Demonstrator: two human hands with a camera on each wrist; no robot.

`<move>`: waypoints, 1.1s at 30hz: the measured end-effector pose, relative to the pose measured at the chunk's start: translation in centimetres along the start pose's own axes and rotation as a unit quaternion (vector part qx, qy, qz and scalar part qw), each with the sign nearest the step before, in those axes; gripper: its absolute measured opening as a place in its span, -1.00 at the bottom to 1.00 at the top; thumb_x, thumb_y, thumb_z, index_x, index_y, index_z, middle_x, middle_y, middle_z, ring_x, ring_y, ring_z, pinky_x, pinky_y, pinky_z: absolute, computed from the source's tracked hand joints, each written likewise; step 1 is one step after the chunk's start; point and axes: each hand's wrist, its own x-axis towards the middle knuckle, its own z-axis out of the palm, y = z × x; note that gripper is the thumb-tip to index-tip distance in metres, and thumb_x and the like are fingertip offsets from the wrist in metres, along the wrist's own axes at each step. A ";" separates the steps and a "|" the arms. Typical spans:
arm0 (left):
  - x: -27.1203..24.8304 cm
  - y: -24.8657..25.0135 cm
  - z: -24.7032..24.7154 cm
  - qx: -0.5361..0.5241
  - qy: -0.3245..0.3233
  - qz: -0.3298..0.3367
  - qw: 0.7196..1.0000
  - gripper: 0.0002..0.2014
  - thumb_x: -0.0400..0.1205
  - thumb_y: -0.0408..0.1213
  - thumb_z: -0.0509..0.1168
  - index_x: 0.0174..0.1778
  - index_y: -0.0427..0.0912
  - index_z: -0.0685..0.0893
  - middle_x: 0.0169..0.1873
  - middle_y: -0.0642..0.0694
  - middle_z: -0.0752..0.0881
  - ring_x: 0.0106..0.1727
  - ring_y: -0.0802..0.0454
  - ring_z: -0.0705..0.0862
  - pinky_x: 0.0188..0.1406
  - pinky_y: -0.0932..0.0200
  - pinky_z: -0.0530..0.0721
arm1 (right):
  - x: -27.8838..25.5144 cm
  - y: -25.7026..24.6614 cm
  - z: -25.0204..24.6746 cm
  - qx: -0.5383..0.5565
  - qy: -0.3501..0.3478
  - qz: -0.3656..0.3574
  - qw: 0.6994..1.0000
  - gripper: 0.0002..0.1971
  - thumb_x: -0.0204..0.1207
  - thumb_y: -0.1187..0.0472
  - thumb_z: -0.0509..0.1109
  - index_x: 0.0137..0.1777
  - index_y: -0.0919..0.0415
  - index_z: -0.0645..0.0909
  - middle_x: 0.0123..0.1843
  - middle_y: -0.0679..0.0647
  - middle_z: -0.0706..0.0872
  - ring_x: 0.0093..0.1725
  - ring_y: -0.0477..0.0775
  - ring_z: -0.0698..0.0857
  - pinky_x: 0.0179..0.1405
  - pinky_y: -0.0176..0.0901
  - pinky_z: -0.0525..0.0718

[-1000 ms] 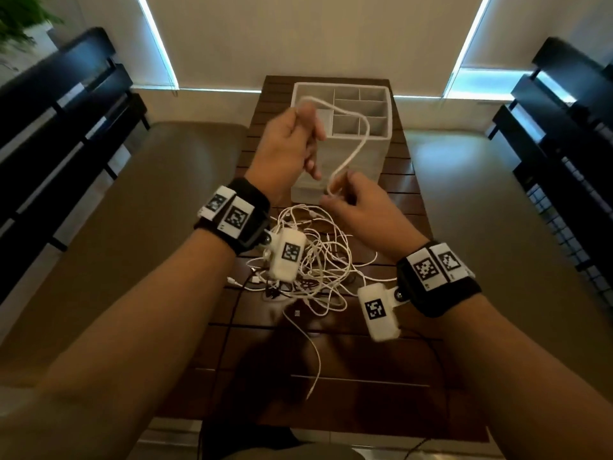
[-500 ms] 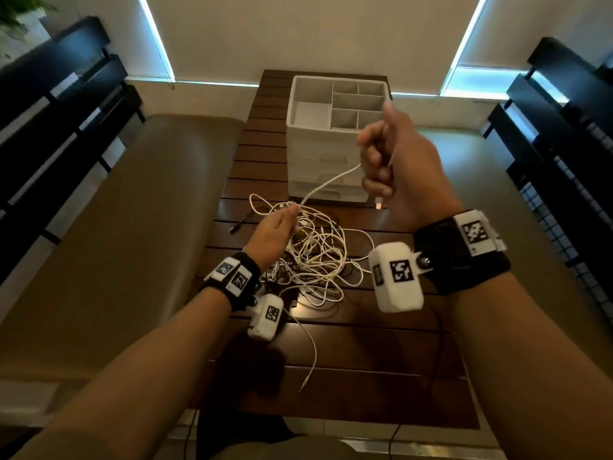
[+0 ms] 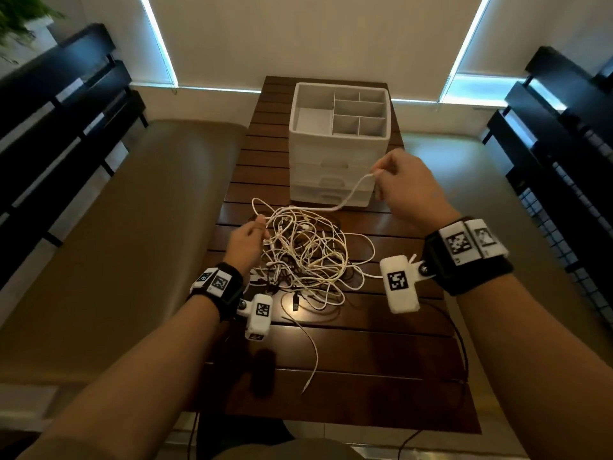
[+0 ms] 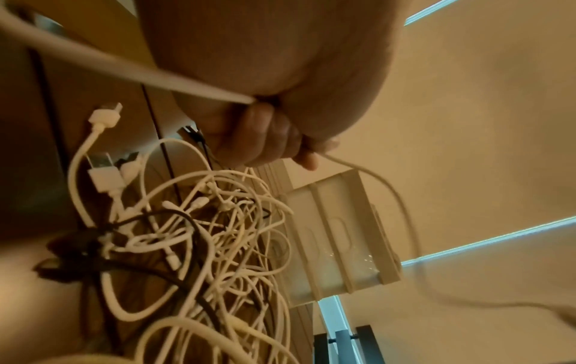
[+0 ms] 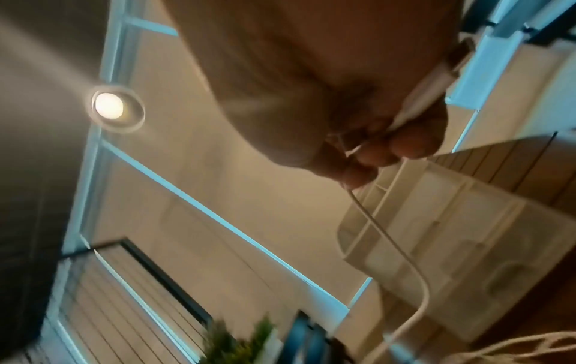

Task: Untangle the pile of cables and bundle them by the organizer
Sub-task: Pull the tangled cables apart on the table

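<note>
A tangled pile of mostly white cables (image 3: 305, 257) (image 4: 205, 234) lies on the dark slatted table (image 3: 365, 360) in front of a white drawer organizer (image 3: 338, 141) (image 4: 336, 236) (image 5: 436, 234). My right hand (image 3: 376, 175) (image 5: 367, 157) is raised before the organizer's drawers and grips one white cable (image 3: 348, 197) (image 5: 392, 241) near its plug end; the cable sags back to the pile. My left hand (image 3: 262, 229) (image 4: 274, 138) is low at the pile's left edge, fingers curled round a white cable (image 4: 140, 71).
Padded benches (image 3: 132, 227) flank the table on both sides, with dark slatted chair backs (image 3: 564, 161) beyond. A loose white cable tail (image 3: 311, 353) runs toward the table's near edge. A black cable (image 3: 461, 353) hangs off the right side.
My right hand has come down and to the right from beside the organizer's top to in front of its drawers, still gripping the cable. My left hand stayed at the pile's left edge.
</note>
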 end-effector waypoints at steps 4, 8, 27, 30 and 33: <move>-0.7 2.6 0.8 0.033 -0.053 0.074 0.995 -0.54 0.83 0.09 0.25 -0.11 -0.25 0.73 -0.49 0.04 0.40 -0.54 0.18 0.30 -0.60 0.30 0.32 | -0.6 2.5 3.4 -0.157 -0.127 0.021 0.979 -0.98 0.70 0.20 0.38 0.05 0.06 0.63 0.07 0.05 0.76 0.10 0.09 0.73 0.02 -0.06 0.65; -1.4 6.3 1.1 0.077 -0.103 0.124 0.984 -0.54 0.84 0.09 0.24 -0.11 -0.25 0.74 -0.53 0.16 0.45 -0.51 0.17 0.35 -0.45 0.23 0.42 | -0.9 3.0 4.8 -0.073 -0.144 0.015 0.987 -0.92 0.69 0.23 0.40 0.10 0.06 0.67 0.04 0.07 0.79 -0.05 0.05 0.81 -0.07 -0.04 0.78; -5.6 9.0 3.2 0.196 -0.207 0.490 0.824 -0.78 0.78 -0.27 0.39 0.29 -0.16 0.85 0.34 -0.03 0.78 0.44 0.01 0.66 0.38 -0.16 0.68 | -2.8 0.9 4.6 0.543 -0.147 0.274 0.780 -0.81 0.75 0.45 0.27 0.22 0.47 0.69 -0.03 0.32 0.83 -0.21 0.12 0.87 -0.16 -0.02 0.91; -6.2 9.5 3.4 0.133 -0.205 0.418 0.875 -0.69 0.75 -0.24 0.46 0.42 -0.17 0.76 0.34 0.01 0.79 0.43 0.06 0.71 0.39 -0.15 0.70 | -3.5 1.6 4.9 0.552 -0.183 0.268 0.768 -0.76 0.76 0.49 0.20 0.25 0.46 0.68 -0.06 0.29 0.86 -0.14 0.15 0.89 -0.17 -0.06 0.90; -6.4 8.7 3.1 0.112 -0.198 0.358 0.906 -0.52 0.63 -0.18 0.60 0.46 -0.13 0.69 0.36 0.06 0.75 0.43 0.07 0.70 0.41 -0.09 0.71 | -3.3 2.5 4.7 0.583 -0.163 0.297 0.739 -0.74 0.77 0.46 0.24 0.39 0.47 0.62 -0.02 0.31 0.80 -0.15 0.14 0.87 -0.29 -0.11 0.86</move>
